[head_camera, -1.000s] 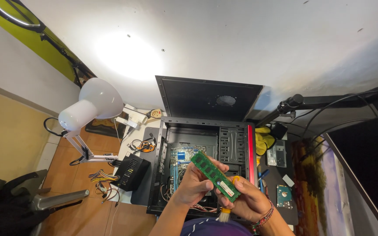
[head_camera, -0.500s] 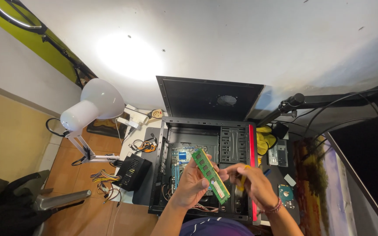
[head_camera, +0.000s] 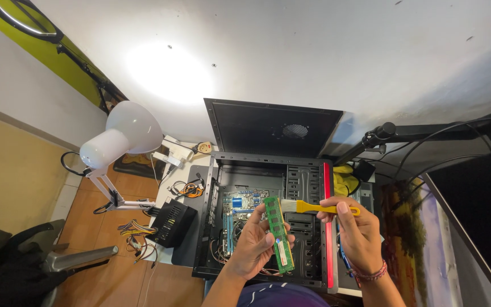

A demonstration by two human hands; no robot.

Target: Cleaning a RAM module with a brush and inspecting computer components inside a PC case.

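Observation:
My left hand (head_camera: 254, 244) grips a long green memory module (head_camera: 279, 233), held nearly upright over the open black computer case (head_camera: 216, 227). My right hand (head_camera: 354, 233) holds a small brush with a yellow handle (head_camera: 320, 208); its pale bristles touch the top end of the module. Inside the case lies a blue motherboard (head_camera: 242, 204) with loose wires near the bottom.
The case's side panel (head_camera: 271, 128) leans against the wall behind. A white desk lamp (head_camera: 123, 136) stands at left, beside a black power supply (head_camera: 170, 222) with coloured cables. A monitor (head_camera: 478, 227) on a black arm fills the right. A chair (head_camera: 24, 267) sits lower left.
My right hand let go of the module's lower end, rose to the right and now holds the yellow brush against the module's top. My left hand turned the module more upright.

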